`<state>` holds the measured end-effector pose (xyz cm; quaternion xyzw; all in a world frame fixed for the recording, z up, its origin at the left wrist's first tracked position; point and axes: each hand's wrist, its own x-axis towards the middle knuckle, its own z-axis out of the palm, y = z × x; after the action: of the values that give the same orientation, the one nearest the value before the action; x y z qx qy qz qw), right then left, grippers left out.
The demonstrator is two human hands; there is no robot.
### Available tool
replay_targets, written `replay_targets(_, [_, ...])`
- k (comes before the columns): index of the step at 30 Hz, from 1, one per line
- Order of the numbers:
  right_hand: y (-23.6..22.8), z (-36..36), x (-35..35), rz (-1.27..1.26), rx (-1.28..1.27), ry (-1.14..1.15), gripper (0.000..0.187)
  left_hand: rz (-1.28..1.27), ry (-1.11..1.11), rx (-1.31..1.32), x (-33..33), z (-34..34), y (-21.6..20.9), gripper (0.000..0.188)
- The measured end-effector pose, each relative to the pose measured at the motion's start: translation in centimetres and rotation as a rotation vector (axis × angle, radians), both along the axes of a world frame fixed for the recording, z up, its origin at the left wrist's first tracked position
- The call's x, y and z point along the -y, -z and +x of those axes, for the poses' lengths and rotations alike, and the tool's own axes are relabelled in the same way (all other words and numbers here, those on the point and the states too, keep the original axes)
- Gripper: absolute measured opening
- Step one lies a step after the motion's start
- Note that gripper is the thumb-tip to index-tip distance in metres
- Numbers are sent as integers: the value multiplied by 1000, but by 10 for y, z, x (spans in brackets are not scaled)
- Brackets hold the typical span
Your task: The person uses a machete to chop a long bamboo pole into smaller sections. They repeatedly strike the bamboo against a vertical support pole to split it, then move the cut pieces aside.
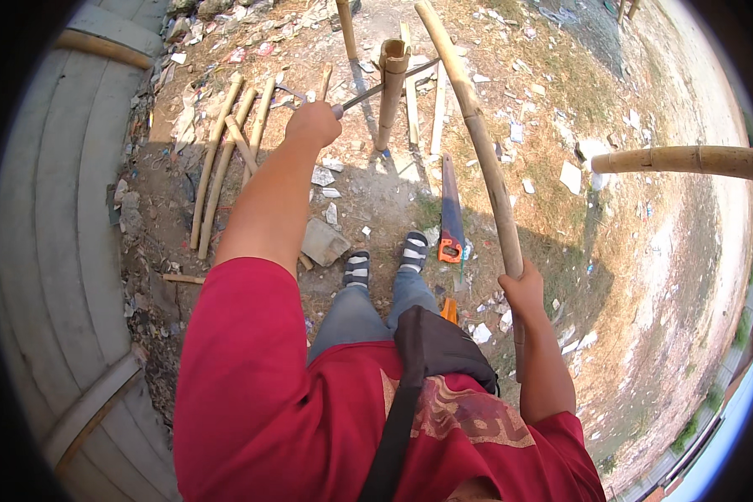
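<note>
My left hand [314,124], arm stretched forward, is closed round the handle of a long tool with a thin dark blade [364,97]. The blade crosses the upper part of an upright bamboo post [391,96], its far end showing beyond the post. Whether it is set into the post or passes behind it, I cannot tell. The post's top is hollow and looks broken or split on one side. My right hand [523,289] grips a long bamboo pole [481,138] near its lower end; the pole slants up and away past the post.
A handsaw [451,217] with an orange handle lies before my feet, beside a stone block [324,243]. Several cut bamboo lengths [216,163] lie at left, near a grey slatted wall [67,209]. Another bamboo pole [682,161] juts in from the right. Litter covers the ground.
</note>
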<state>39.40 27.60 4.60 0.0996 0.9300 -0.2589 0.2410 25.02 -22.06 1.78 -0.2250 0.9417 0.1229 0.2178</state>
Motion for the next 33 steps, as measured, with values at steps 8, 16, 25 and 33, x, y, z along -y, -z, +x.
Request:
replay_targets(8, [-109, -69, 8, -431, -448, 356, 13, 33, -39, -76, 15, 6, 14, 41])
replay_targets(16, [61, 10, -1, 81, 125, -21, 44, 47, -4, -8, -3, -14, 9, 37])
replay_targets(25, [-96, -62, 2, -400, -303, 388, 19, 91, -65, -23, -8, 3, 36, 40])
replay_targets(33, [50, -32, -3, -62, 67, 142, 38, 91, -9, -18, -17, -34, 37, 40])
